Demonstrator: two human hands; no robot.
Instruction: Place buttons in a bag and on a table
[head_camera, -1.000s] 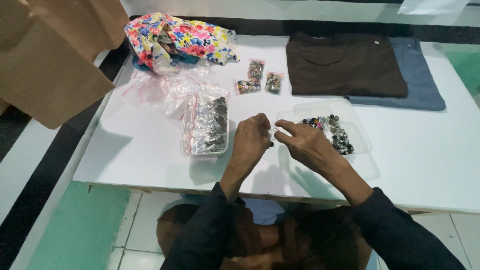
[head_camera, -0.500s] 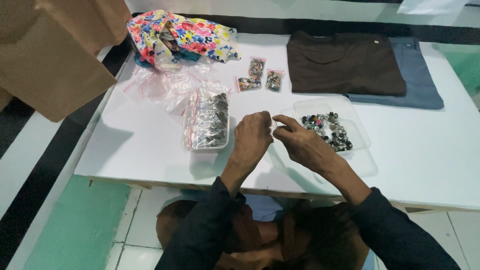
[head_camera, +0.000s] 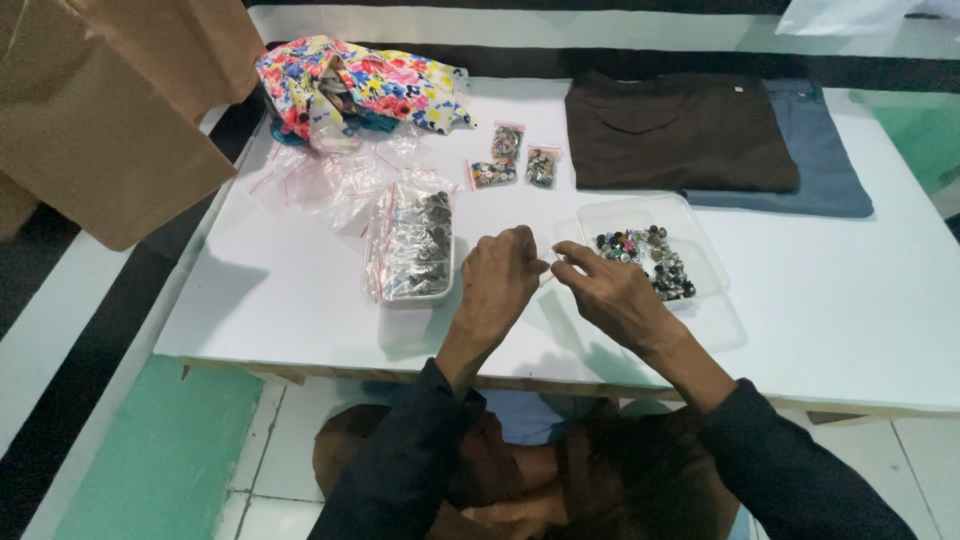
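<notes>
My left hand (head_camera: 500, 285) and my right hand (head_camera: 612, 292) meet over the front middle of the white table (head_camera: 850, 330). Their fingertips pinch a small clear bag (head_camera: 552, 264) between them; what is in it is too small to tell. Just beyond my right hand lies a clear shallow tray (head_camera: 700, 262) with several small dark and coloured beads or buttons. Left of my left hand stands a clear tub (head_camera: 410, 248) packed with filled little zip bags.
A heap of empty zip bags (head_camera: 330, 180) and a flowery cloth bundle (head_camera: 350, 85) lie at the back left. Three small filled bags (head_camera: 512, 160) sit mid-table. A folded brown shirt (head_camera: 680, 130) rests on blue cloth (head_camera: 825, 155). Brown cardboard (head_camera: 110, 100) overhangs the left edge.
Both hands stay pinched together at the same spot; only the fingers shift slightly.
</notes>
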